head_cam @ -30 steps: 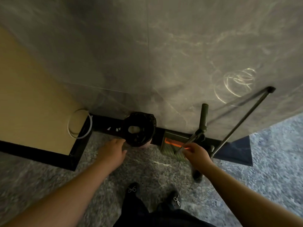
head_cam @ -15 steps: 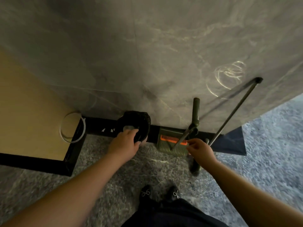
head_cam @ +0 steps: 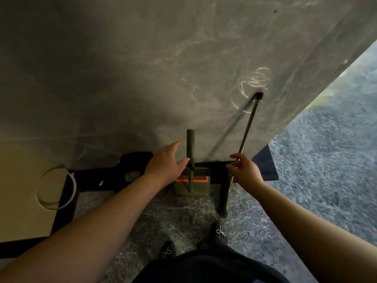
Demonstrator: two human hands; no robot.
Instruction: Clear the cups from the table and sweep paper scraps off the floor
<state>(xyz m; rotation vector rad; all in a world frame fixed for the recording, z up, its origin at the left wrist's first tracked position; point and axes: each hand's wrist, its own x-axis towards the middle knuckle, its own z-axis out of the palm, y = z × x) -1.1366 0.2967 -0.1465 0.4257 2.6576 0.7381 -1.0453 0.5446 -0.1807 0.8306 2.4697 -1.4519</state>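
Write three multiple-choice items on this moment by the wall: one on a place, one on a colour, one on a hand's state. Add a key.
1. Where does the broom handle lean?
A. against the grey wall
B. flat on the floor
C. on a chair

2. What colour is the comb strip on the dustpan?
A. blue
B. orange
C. white

3. How is the left hand?
A. gripping a cup
B. clenched in a fist
C. open beside the dustpan's upright handle

Key: 1 A, its top end rests on the wall. 2 B, an orange strip crosses the green pan. 3 C, the fingers are spread and hold nothing.
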